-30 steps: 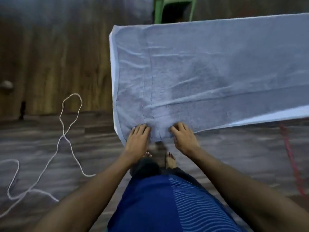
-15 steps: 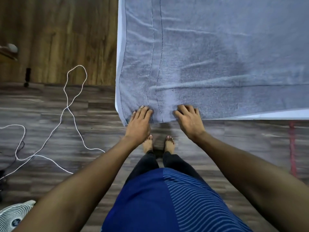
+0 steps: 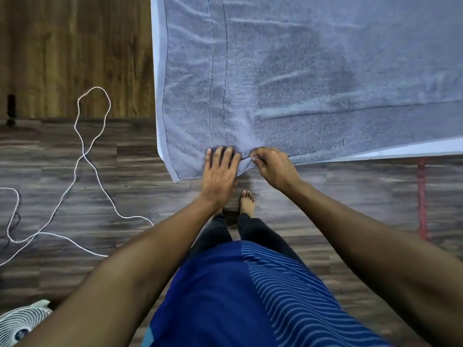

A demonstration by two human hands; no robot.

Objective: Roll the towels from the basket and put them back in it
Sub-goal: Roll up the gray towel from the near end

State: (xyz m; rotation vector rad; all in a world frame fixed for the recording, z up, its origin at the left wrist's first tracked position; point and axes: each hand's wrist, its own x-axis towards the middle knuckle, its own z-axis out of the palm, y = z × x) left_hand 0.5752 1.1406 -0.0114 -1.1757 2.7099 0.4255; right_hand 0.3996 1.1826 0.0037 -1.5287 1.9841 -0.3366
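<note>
Early stage. Grey towel (image 3: 300, 71) spread flat on bench (image 3: 400, 150), near corner overhanging, no roll formed yet. Left hand (image 3: 219, 171) flat, fingers straight, pressing towel edge. Right hand (image 3: 274, 166) pinching edge beside it. Basket not in view; rolling and return left.

The towel (image 3: 313, 71) was cut off by top and right edges. The table (image 3: 400, 150) was covered by it, bar a white rim. The fan (image 3: 22, 324) was clipped at bottom-left corner, the cord (image 3: 82, 151) at left edge. One foot was hidden by the left hand (image 3: 219, 171).
</note>
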